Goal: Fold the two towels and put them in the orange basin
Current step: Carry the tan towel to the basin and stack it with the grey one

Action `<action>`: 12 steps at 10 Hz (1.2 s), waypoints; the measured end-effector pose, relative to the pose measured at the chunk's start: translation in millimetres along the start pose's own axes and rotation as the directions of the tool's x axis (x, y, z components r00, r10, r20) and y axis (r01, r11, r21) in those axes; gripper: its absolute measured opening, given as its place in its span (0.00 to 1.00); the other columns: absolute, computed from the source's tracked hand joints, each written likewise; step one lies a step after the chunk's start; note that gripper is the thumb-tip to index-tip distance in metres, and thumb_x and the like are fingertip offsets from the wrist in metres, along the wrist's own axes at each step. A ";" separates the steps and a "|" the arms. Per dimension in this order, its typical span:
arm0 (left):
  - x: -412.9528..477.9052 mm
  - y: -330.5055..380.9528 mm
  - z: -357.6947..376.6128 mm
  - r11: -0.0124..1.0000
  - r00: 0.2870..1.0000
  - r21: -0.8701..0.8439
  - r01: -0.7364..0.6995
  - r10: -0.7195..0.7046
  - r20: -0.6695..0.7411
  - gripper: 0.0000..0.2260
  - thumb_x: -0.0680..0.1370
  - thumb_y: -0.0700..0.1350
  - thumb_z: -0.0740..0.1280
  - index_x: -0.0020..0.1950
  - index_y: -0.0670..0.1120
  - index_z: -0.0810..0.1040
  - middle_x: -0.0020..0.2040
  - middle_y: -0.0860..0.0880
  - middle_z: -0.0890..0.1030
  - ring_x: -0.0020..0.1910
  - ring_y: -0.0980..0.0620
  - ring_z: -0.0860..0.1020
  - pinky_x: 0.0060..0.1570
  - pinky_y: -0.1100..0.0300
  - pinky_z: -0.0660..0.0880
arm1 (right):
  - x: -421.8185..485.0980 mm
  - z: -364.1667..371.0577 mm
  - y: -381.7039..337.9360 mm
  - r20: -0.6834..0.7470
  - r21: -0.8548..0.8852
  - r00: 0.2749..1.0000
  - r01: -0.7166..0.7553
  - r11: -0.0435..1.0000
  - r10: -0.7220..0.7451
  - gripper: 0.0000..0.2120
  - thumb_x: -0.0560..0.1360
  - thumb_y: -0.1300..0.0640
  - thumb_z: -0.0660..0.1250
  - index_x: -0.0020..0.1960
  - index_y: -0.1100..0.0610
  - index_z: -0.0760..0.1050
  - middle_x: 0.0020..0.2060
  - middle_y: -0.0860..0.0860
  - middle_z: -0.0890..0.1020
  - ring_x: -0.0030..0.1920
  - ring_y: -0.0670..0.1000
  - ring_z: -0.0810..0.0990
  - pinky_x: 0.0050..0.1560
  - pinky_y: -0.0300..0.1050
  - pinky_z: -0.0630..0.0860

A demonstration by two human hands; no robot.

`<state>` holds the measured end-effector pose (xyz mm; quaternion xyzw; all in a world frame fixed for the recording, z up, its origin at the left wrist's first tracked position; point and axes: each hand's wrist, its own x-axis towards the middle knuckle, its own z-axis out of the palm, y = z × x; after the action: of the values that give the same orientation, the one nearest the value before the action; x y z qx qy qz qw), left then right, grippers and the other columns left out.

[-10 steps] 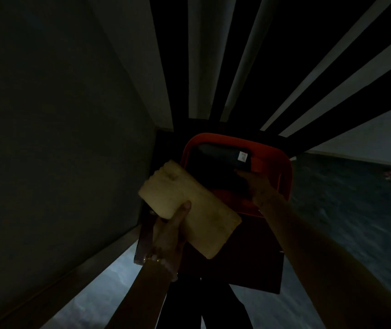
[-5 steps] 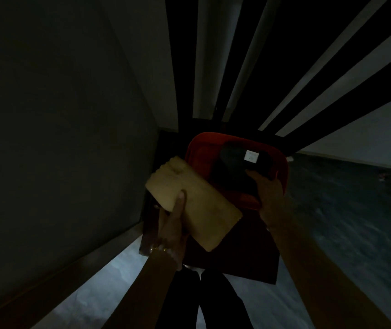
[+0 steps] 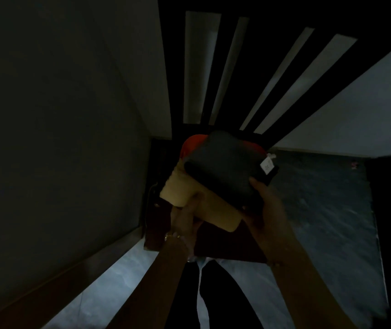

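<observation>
Just above the orange basin (image 3: 190,144), gripped the folded yellow towel (image 3: 179,189) in the left hand (image 3: 185,218) at its near side and the folded dark towel (image 3: 225,167), higher over its middle, in the right hand (image 3: 270,206).

The scene is very dimly lit. Pale bluish light is caught chiefly on the floor (image 3: 128,279) and the wall strips (image 3: 199,67). The left wall (image 3: 59,138) and dark towel (image 3: 225,167) are swallowed in shadow. Straight lines are bowed by wide-angle distortion.

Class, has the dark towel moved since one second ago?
Yes. It lay inside the orange basin; now the right hand holds the dark towel lifted out, over the yellow towel.
</observation>
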<state>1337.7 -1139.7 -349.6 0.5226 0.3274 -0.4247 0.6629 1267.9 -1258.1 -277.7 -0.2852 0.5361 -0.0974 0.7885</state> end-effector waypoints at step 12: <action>1.8 -26.0 30.5 0.982 0.964 -0.185 -0.027 0.074 0.255 0.38 0.61 0.53 0.75 0.69 0.48 0.70 0.63 0.44 0.77 0.61 0.43 0.76 0.53 0.47 0.77 | 19.0 -24.2 13.0 -0.051 -0.446 0.993 0.069 0.892 -0.103 0.22 0.78 0.59 0.63 0.71 0.55 0.64 0.57 0.53 0.76 0.50 0.50 0.77 0.47 0.42 0.77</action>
<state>1314.7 -1172.1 -354.7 0.4085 0.2610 -0.4412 0.7552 1251.9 -1264.5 -306.3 -0.4770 0.5597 -0.0181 0.6774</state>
